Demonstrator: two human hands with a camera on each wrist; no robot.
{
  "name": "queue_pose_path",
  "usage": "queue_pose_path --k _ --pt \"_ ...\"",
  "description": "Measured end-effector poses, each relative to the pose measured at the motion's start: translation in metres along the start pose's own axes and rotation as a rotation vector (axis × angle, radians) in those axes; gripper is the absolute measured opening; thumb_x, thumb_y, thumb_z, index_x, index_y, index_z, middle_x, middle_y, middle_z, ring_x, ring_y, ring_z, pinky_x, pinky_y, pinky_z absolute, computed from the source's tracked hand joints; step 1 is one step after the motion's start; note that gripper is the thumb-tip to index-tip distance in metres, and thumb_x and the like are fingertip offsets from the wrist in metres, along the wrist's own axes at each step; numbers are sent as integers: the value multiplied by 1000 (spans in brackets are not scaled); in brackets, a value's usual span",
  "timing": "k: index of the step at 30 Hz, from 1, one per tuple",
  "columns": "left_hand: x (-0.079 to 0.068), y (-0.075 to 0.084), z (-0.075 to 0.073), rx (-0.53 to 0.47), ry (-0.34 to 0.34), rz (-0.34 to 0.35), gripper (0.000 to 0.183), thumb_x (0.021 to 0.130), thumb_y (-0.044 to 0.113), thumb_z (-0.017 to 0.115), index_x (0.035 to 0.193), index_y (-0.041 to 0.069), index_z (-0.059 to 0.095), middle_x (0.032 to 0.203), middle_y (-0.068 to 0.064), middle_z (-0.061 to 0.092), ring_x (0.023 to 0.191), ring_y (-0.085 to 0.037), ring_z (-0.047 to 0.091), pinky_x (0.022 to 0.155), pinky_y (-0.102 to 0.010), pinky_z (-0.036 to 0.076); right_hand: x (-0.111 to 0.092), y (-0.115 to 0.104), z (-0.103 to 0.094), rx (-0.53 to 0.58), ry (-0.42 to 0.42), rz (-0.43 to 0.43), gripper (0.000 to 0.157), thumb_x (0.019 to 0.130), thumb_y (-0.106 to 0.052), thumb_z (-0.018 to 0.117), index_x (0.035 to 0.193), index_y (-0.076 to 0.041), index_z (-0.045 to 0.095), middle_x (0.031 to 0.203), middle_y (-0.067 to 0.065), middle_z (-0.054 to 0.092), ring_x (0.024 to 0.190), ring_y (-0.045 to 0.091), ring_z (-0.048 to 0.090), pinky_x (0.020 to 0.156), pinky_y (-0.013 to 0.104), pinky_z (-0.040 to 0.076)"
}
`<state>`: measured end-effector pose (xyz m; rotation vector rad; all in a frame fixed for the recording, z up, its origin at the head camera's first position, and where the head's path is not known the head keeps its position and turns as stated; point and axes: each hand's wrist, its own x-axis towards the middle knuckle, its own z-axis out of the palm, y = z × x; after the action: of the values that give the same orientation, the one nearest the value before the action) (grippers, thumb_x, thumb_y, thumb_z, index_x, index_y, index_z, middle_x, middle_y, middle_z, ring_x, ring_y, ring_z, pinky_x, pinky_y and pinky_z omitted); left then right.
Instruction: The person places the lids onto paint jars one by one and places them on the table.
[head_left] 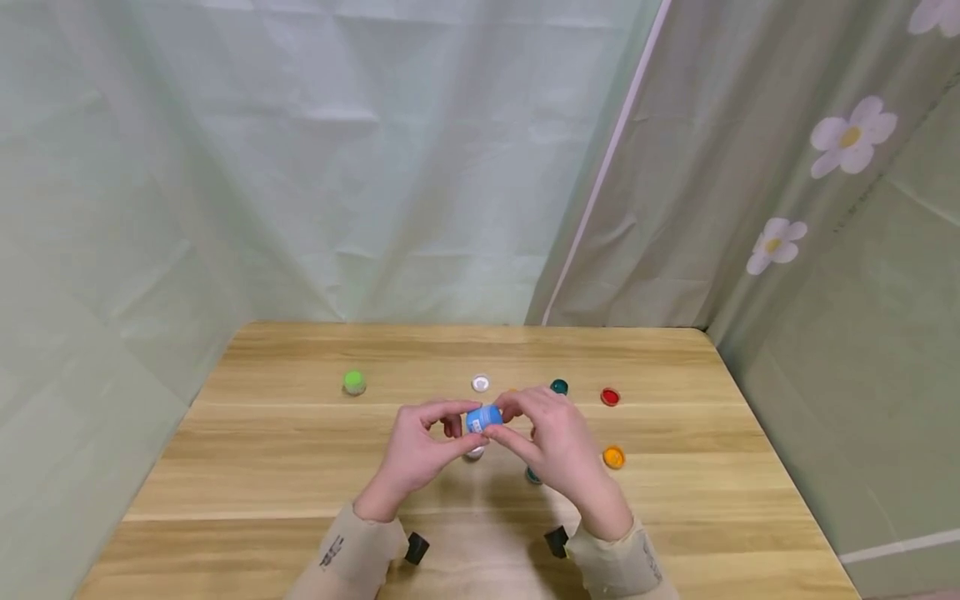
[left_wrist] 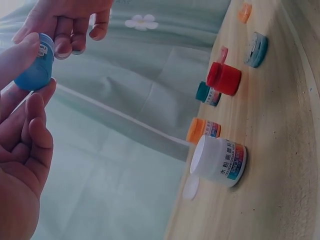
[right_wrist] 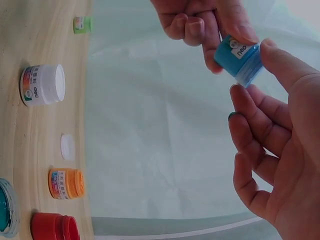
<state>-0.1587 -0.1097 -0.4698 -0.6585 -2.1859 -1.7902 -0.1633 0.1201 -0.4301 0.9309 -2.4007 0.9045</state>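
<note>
Above the middle of the table, both hands hold a small blue paint jar (head_left: 483,418). My left hand (head_left: 420,446) pinches the jar's body between thumb and fingers, near the label. At the jar's other end, my right hand (head_left: 555,437) pinches the ridged rim (right_wrist: 248,71) with thumb and index finger, its other fingers loosely bent. A dark green smear marks one right fingertip (right_wrist: 232,115). Below the hands stands an uncapped white paint jar (left_wrist: 220,160). Whether the blue jar has a lid on is hard to tell.
A light green jar (head_left: 354,382) stands at the back left. A white lid (head_left: 480,383), a teal jar (head_left: 558,387), an orange jar (right_wrist: 65,183) and a red jar (left_wrist: 227,79) are around. Red (head_left: 611,397) and orange (head_left: 613,457) paint-coated lids lie to the right. Curtains hang behind.
</note>
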Motion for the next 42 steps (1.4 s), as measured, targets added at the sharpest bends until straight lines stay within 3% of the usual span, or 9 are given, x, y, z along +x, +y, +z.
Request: queue_pose_path --k 7,14,22,35,42 --pt "-3 -1 1 34 1 6 30 84 12 94 113 13 84 78 8 69 72 -17 61 66 -33 52 -3 -4 2 14 4 50 28 93 -37 85 111 -18 76 97 -9 75 93 11 65 69 27 51" --pt "3 1 -1 55 5 -7 31 86 14 93 115 16 83 80 8 69 75 -17 62 69 -37 53 0 -5 2 53 6 114 32 91 -38 88 114 -19 77 97 -8 74 90 11 63 62 23 51" --pt "5 2 -1 76 -3 5 31 85 17 94 114 16 83 83 9 71 75 -19 61 70 -38 51 1 -3 1 56 10 116 31 89 -37 89 112 -19 77 94 -9 73 86 11 63 60 23 51" --pt "4 0 -2 66 -43 -38 31 88 22 92 118 20 82 91 9 74 80 -21 61 72 -41 49 0 -4 3 79 -17 138 33 86 -38 91 112 -21 77 91 -11 71 84 11 64 62 25 51" --pt "4 -1 -1 71 -40 6 29 88 20 92 115 18 82 90 8 74 78 -20 62 71 -33 49 1 -6 2 99 -29 148 32 88 -37 90 113 -21 77 91 -11 71 83 14 66 61 25 51"
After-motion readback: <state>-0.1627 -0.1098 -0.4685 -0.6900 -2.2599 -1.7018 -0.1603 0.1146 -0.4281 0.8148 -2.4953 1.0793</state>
